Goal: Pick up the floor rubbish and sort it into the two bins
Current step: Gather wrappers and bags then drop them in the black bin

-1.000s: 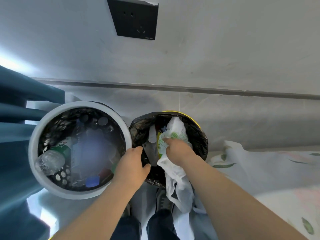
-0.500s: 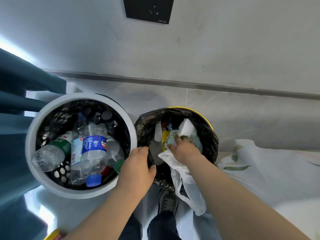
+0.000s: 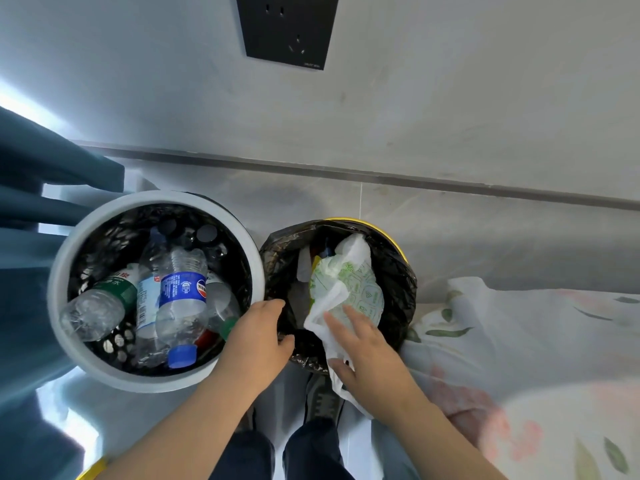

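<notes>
We see a white bin [image 3: 156,381] with a smooth, matt plastic rim and an inner wall of black perforated plastic. The bottles [image 3: 181,306] in it are clear, glossy plastic with shiny printed labels; one has a blue plastic cap [image 3: 181,355]. The yellow-rimmed bin [image 3: 360,221] is plastic too, and its bin liner [image 3: 398,289] is thin black film, crinkled and shiny. The bag [image 3: 360,289] is creased white plastic film with green print. The floor [image 3: 467,244] is glossy tile, the wall [image 3: 450,98] matt, the socket plate [image 3: 287,29] matt black plastic. The curtain [image 3: 31,306] and the flowered sheet [image 3: 519,334] are matt cloth
</notes>
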`<state>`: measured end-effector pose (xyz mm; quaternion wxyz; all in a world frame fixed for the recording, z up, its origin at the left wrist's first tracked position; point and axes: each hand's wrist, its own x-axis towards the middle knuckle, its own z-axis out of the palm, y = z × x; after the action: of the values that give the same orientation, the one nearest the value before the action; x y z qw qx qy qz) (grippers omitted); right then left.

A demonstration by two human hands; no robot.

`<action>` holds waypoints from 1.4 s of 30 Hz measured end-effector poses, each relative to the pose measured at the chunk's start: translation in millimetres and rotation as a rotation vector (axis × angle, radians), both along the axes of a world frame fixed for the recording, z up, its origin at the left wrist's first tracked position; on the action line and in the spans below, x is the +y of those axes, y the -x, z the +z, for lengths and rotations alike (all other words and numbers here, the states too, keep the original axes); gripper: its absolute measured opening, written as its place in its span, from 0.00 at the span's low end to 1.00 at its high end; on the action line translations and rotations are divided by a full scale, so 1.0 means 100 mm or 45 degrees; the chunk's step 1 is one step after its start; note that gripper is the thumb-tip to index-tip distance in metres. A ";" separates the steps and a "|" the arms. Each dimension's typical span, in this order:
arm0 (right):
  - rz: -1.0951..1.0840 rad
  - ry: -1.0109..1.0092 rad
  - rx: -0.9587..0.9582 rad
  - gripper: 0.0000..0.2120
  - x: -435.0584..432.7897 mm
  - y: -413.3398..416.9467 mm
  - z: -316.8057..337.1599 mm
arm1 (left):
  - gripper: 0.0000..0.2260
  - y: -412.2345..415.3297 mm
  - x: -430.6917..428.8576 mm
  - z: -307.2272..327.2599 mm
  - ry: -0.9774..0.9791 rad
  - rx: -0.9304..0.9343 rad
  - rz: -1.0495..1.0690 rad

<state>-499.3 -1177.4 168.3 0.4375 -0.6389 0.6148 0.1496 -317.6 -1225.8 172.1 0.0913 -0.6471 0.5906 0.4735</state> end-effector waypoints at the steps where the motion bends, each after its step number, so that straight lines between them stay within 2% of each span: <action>1: 0.044 -0.033 0.041 0.29 0.00 -0.03 -0.10 | 0.24 0.00 0.00 -0.01 0.000 0.001 -0.003; 8: 0.210 -0.241 0.252 0.24 -0.32 -0.21 -0.79 | 0.18 -0.01 -0.01 -0.03 0.021 0.002 0.016; 12: 0.150 -0.361 0.269 0.25 -0.49 -0.25 -0.82 | 0.18 -0.02 -0.01 -0.01 0.005 0.029 0.006; 15: 0.110 -0.331 0.202 0.25 -0.51 -0.25 -0.63 | 0.19 -0.03 0.01 0.06 -0.026 0.084 -0.013; 26: 0.083 -0.092 0.239 0.25 -0.29 -0.28 0.84 | 0.20 -0.39 0.09 1.06 -0.047 0.011 0.002; 34: 0.143 0.113 0.185 0.20 -0.41 -0.61 2.26 | 0.17 -0.67 0.13 2.37 0.052 -0.032 0.006; 42: 0.306 0.286 0.067 0.19 -0.49 -1.03 3.57 | 0.20 -1.09 0.38 3.60 0.196 -0.015 0.219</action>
<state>-396.1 -1226.0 525.4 0.3261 -0.7485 0.5582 0.1480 -208.9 -1188.0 531.8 0.0039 -0.7033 0.5669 0.4289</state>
